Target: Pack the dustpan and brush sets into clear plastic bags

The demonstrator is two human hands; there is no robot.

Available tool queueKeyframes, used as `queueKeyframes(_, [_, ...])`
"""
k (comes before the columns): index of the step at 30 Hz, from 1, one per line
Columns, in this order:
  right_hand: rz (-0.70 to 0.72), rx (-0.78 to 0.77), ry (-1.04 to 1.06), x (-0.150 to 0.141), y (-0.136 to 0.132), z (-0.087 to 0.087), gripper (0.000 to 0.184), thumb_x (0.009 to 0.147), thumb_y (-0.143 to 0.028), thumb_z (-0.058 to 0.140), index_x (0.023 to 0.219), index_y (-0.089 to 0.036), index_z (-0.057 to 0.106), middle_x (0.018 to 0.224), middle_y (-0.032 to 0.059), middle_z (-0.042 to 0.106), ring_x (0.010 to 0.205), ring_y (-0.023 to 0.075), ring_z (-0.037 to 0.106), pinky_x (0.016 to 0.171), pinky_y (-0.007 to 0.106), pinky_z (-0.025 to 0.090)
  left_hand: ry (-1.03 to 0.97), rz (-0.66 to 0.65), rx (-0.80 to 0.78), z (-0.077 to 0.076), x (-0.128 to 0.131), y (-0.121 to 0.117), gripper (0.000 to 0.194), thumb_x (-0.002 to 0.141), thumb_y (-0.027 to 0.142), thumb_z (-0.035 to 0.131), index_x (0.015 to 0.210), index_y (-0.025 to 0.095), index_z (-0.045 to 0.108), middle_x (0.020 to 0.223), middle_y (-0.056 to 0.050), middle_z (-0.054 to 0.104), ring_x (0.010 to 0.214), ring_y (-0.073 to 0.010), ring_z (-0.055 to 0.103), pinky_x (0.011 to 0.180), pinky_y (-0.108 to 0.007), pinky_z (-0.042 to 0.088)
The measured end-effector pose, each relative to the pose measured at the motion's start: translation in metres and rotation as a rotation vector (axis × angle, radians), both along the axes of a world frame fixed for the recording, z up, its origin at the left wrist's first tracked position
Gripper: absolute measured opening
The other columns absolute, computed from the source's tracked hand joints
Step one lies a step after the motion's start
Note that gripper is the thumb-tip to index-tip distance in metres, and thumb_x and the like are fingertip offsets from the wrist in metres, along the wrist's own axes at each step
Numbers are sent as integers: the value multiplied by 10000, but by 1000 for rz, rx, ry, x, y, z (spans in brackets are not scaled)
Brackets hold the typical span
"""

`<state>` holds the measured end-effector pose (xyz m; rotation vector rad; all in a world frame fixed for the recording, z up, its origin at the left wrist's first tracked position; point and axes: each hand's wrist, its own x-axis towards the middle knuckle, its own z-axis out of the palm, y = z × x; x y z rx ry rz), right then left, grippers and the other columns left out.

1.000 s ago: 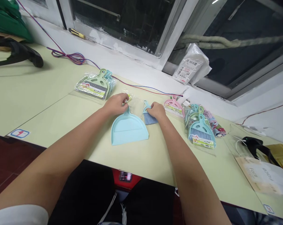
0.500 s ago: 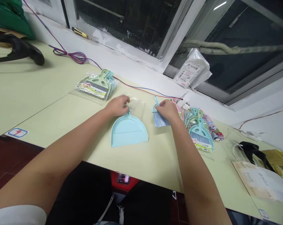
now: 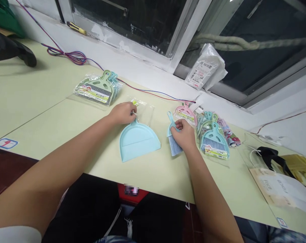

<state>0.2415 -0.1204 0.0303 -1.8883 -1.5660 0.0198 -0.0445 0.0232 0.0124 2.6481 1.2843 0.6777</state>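
A light blue dustpan point(image 3: 139, 140) lies on the table, its wide mouth toward me. My left hand point(image 3: 124, 113) is closed around its handle, which the fingers mostly hide. Just behind that hand lies a clear plastic bag point(image 3: 145, 111) with a bit of green-yellow label. To the right, my right hand point(image 3: 184, 133) grips a small light blue hand brush point(image 3: 171, 130) at its head; its handle points away from me and the blue-grey bristles point down toward the table's front.
Wrapped green dustpan sets point(image 3: 97, 87) stand at the back left. A pink set point(image 3: 185, 113) and several blue and green sets point(image 3: 215, 140) sit at the right. Cables point(image 3: 77, 58) run along the wall. A screwdriver point(image 3: 78, 28) and a white package point(image 3: 205, 69) rest on the sill.
My right hand has brought the brush nearer to me and turned it, bristles now more toward the front edge. The left hand stays at the dustpan's handle. The view has shifted slightly.
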Motion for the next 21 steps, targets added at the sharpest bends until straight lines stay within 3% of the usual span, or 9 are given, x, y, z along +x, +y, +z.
queueKeyframes(11, [83,53,-76,-21,-7,3,216,791,-290,561,995,-223,591,932,54,669,878,223,629,839,350,499,28,18,-63,4,5,-8,228,731,306,577,873,225,735,929,-72,727,849,-262,657,625,-332,414])
queueKeyframes(21, [212,91,-84,-30,-12,10,221,804,-283,587,1014,-223,623,961,54,698,923,229,653,902,359,491,150,37,-83,5,22,-28,222,779,375,565,837,238,730,780,-89,696,778,-274,644,582,-319,355])
